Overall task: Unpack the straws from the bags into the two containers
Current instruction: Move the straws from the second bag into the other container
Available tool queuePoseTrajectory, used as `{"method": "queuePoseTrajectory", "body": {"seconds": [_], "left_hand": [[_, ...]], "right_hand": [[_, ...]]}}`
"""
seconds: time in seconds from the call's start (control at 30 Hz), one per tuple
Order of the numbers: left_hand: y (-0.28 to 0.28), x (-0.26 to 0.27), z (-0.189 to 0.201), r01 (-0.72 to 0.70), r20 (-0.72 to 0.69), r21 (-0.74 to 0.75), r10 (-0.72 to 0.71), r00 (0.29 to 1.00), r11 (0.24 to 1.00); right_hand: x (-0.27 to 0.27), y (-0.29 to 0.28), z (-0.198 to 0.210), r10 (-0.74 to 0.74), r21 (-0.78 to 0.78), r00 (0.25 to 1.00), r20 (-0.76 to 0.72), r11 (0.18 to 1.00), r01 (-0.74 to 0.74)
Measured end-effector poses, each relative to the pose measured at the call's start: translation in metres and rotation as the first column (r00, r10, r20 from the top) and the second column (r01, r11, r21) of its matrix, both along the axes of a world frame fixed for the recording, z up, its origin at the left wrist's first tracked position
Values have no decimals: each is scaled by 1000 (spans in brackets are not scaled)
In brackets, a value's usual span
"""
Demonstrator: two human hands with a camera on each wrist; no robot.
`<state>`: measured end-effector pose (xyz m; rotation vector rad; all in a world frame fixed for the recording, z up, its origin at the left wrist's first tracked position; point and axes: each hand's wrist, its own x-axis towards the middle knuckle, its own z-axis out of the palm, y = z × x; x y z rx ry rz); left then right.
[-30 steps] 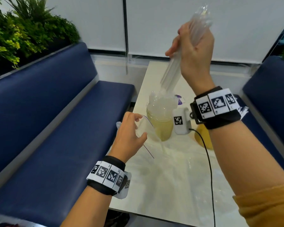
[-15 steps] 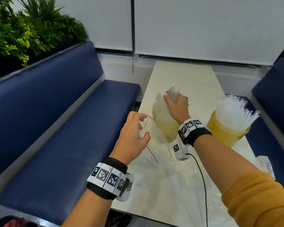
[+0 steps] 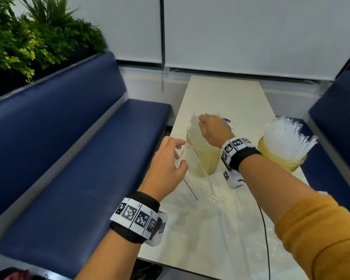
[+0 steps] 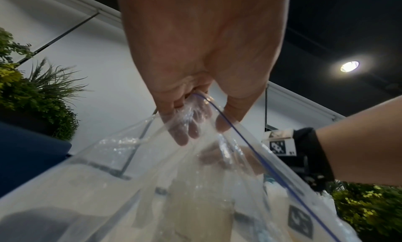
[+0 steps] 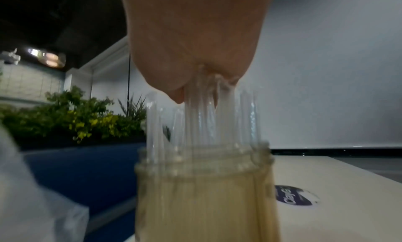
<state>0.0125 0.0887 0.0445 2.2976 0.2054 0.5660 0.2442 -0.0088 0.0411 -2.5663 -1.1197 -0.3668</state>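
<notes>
Two yellowish clear containers stand on the pale table [image 3: 226,93]. The left container [image 3: 207,160] [image 5: 204,197] holds wrapped clear straws [image 3: 194,128] [image 5: 195,122]. My right hand [image 3: 212,130] [image 5: 191,39] is over its mouth, gripping the tops of those straws. The right container [image 3: 285,160] is packed with straws [image 3: 287,138] fanning to the right. My left hand [image 3: 168,162] [image 4: 195,60] pinches the rim of a clear zip bag [image 3: 202,190] [image 4: 174,185] and holds it up beside the left container.
Dark blue benches [image 3: 73,162] run along both sides of the table. Plants [image 3: 28,37] stand behind the left bench. More crumpled clear plastic [image 3: 240,229] lies on the near table, with a black cable [image 3: 265,229] across it. A small sticker [image 5: 293,196] sits beyond the left container.
My right hand came down from high above with a bundle of straws and lowered it into the left container. My left hand stayed beside it holding the bag.
</notes>
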Motion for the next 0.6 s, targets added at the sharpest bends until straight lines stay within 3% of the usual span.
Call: {"method": "queuePoseTrajectory", "body": {"seconds": [0.07,0.17,0.3,0.37,0.43,0.5,0.6], "left_hand": [[0,-1,1,18,0,-9,-18,1000,1000],[-1,0,2,42,-20,-17,-42,999,999],[-2,5,3,63,-35,-34,-64,997,997],[-2,7,4,69,-52,-48,-71,996,997],[-3,9,4,76,-49,-59,-79,996,995],[-5,10,2,81,-51,-65,-84,995,995],[-10,11,2,73,-63,-75,-78,995,994]], "right_hand": [[-7,-5,-6,25,-39,1000,-12,999,-25],[-23,-11,14,11,157,1000,-25,987,-7],[-71,-24,52,-45,466,971,234,882,-71],[-98,-32,57,-22,496,967,255,861,-111],[-115,-34,47,71,337,993,91,936,-98],[-125,-33,26,127,34,979,-158,992,-123],[-138,-29,-5,36,-313,940,-341,938,-149]]}}
